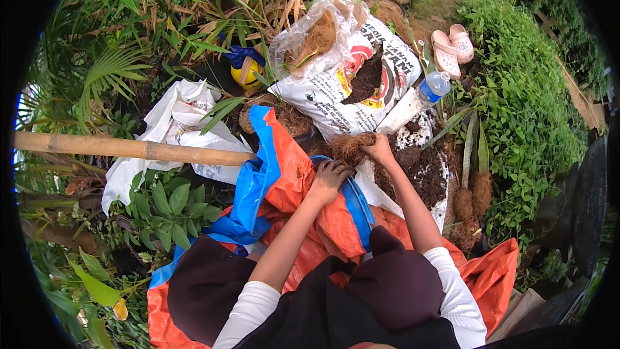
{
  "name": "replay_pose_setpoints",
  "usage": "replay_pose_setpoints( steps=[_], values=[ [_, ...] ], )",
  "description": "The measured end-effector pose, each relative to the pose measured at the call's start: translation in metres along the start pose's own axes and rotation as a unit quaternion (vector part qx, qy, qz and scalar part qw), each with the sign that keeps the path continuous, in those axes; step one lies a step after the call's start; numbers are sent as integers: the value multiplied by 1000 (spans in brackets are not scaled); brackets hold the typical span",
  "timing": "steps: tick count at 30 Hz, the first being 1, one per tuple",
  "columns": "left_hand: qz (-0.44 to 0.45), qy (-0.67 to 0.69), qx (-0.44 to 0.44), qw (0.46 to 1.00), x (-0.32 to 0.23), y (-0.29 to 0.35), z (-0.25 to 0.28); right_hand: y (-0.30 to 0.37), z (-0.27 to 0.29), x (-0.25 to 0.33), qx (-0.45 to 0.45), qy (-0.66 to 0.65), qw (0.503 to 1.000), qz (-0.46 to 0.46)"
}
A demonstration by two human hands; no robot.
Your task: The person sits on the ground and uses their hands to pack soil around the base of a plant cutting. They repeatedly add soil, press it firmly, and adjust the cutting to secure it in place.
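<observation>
My right hand (379, 148) is closed on the right end of a clump of brown coconut fibre (349, 148). Just beyond its knuckles lies a long white object (400, 110) whose kind I cannot make out. My left hand (329, 178) rests palm down by the near left side of the fibre, its soil-stained fingers spread and bent, the tips partly hidden. Under and around it is an orange and blue tarp (290, 165), spread between my knees. A printed white sack (326, 100), torn to show dark soil (367, 81), lies just beyond both hands.
A bamboo pole (132, 148) reaches in from the left over a crumpled white sack (174, 116). A water bottle (433, 86), pink clogs (445, 53) and rooted plants (481, 184) are on the right. Near the back left stands a yellow and blue container (245, 71). Soil covers white sheeting (442, 203).
</observation>
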State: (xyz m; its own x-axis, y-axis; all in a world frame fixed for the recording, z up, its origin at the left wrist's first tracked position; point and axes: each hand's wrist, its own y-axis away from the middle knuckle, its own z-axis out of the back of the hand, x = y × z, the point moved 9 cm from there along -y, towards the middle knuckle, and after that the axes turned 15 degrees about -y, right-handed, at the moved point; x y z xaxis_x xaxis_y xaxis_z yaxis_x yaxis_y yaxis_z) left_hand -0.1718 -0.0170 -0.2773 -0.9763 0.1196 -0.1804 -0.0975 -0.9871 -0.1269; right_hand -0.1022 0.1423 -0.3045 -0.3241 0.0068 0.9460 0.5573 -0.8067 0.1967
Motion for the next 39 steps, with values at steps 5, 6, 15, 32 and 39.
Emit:
replay_pose_setpoints(
  steps=[5,6,15,32,39],
  values=[
    [6,1,1,1000,8,10,8,-8,15,18,5,-197,980,-32],
    [7,8,11,1000,12,14,11,-9,15,19,8,-226,973,-47],
    [77,16,-32,996,59,39,63,-9,-49,32,201,177,963,-11],
    [135,27,-30,990,92,62,70,4,-195,-67,436,425,792,45],
    [132,33,-48,990,91,63,73,2,-199,-52,477,464,745,39]
  ],
)
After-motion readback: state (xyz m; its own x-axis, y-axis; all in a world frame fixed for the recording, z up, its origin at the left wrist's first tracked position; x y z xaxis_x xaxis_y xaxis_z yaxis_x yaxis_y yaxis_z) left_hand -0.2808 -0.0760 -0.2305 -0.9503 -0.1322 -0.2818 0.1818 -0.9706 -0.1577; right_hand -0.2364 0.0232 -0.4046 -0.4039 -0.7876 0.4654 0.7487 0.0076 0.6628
